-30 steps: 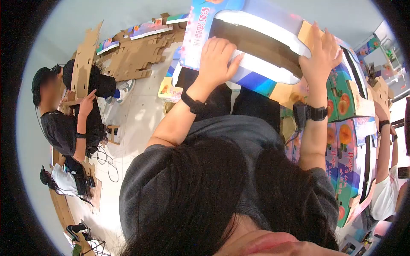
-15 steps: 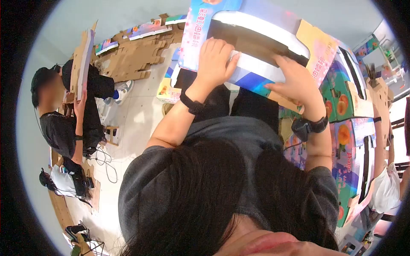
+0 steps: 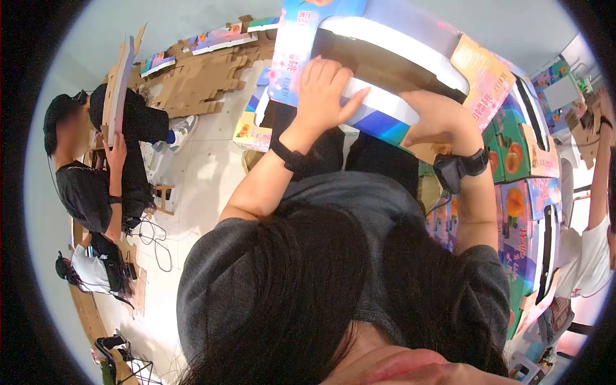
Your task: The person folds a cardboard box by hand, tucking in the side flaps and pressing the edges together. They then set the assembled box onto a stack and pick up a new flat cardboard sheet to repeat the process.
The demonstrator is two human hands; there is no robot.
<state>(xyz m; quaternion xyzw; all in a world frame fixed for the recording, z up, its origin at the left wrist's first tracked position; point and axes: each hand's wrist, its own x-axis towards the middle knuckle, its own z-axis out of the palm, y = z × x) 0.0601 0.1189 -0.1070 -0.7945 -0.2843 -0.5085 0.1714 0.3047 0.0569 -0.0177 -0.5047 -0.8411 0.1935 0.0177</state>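
A printed cardboard box (image 3: 380,122) with fruit pictures and pink lettering is in front of me at the top of the view, its long top opening showing brown inside. My left hand (image 3: 325,93) rests at the near left corner, its fingers bent over the edge and its thumb out along the white rim. At the near right corner my right hand (image 3: 443,119) is wrapped around the edge, fingers curled and partly hidden. Yellow end panels (image 3: 482,83) with print stand at the box's right end.
Stacked printed boxes (image 3: 516,154) stand to my right. Flattened cardboard (image 3: 199,80) lies on the floor at the far left. A person (image 3: 83,192) there holds a long cardboard piece (image 3: 117,90). Another person's arm (image 3: 601,167) shows at the right edge.
My right hand's fingers, spread over the opening before, now curl around the near right edge. My left hand stays nearly in place. The person at the right has raised an arm.
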